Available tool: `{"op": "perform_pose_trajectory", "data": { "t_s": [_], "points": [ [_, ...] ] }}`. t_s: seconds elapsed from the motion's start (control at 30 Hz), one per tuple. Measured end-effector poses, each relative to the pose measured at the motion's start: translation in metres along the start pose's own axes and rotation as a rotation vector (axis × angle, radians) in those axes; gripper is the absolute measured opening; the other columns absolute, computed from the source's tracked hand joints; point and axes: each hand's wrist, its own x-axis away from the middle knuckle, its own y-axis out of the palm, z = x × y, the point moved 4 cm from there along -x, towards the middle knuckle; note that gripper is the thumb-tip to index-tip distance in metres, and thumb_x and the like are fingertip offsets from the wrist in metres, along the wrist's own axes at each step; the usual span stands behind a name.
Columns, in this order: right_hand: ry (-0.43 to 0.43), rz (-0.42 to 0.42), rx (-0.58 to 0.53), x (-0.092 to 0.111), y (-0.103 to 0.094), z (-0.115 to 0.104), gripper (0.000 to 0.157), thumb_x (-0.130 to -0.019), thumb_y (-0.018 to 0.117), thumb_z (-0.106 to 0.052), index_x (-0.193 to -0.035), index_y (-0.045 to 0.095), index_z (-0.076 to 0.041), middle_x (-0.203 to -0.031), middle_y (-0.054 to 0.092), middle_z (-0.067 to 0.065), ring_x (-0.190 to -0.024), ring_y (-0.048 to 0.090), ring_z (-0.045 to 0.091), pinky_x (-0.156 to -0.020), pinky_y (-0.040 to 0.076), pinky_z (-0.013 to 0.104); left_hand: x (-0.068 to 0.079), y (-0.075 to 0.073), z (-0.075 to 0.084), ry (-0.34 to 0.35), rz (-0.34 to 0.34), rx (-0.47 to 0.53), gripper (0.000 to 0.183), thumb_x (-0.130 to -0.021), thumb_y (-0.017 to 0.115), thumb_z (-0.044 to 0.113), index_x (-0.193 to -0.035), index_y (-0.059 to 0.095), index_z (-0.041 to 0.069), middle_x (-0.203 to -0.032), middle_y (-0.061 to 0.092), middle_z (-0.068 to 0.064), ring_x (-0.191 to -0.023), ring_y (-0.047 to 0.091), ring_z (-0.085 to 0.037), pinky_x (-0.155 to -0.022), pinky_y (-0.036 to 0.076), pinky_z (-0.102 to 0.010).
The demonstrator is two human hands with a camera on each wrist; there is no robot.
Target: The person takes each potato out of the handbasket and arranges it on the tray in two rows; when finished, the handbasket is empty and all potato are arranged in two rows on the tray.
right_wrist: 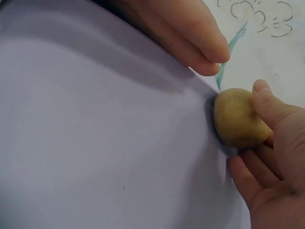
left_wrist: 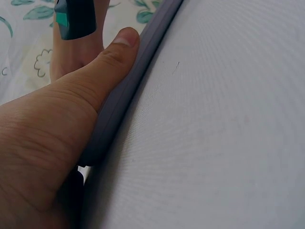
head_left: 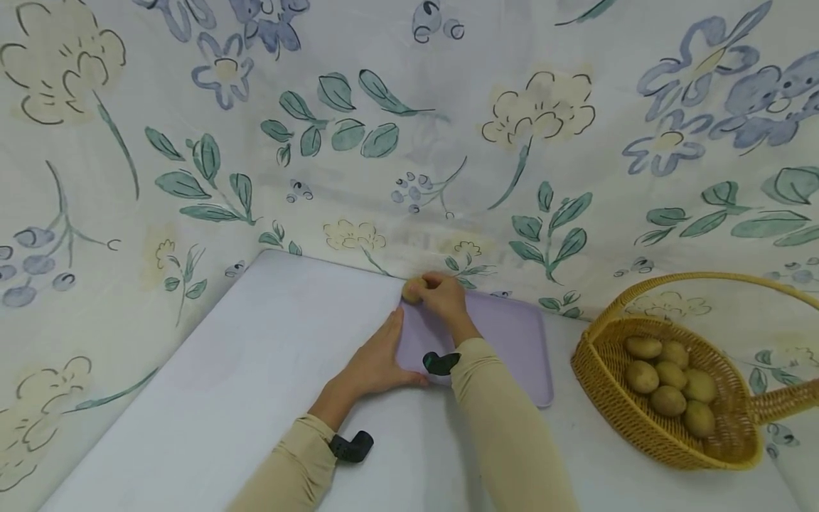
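A brown potato (right_wrist: 238, 119) is at the far left corner of the lilac tray (head_left: 512, 334), above or against its rim; the contact beneath it is unclear. My right hand (head_left: 446, 299) pinches it between thumb and fingers. In the right wrist view, the thumb presses one side of the potato and the fingers lie under it. My left hand (head_left: 376, 359) rests against the tray's near left corner. Its straight fingers (right_wrist: 200, 36) run along the left edge, while the thumb (left_wrist: 114, 55) lies on the near rim.
A wicker basket (head_left: 595, 363) with a tall handle stands right of the tray, holding several potatoes (head_left: 670, 373). The white tabletop (head_left: 256, 355) extends left of the tray. Flower-printed cloth (head_left: 448, 171) rises behind the table.
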Motion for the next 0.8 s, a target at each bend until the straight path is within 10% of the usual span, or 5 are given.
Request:
{"op": "perform_pose_trajectory", "data": {
  "t_s": [0.8],
  "points": [
    [-0.149,-0.079,0.072,0.010,-0.056,-0.012,0.052,-0.083,0.086,-0.035,-0.131,0.072,-0.018,-0.131,0.072,0.001,-0.122,0.068,0.025,-0.100,0.059,0.041,0.000,-0.003,0.003,-0.019,-0.012,-0.014,0.145,-0.067,0.084,0.069,-0.163,0.000,0.001,-0.172,0.005,-0.016,-0.160,0.011,-0.027,-0.131,0.020,-0.044]
  ]
}}
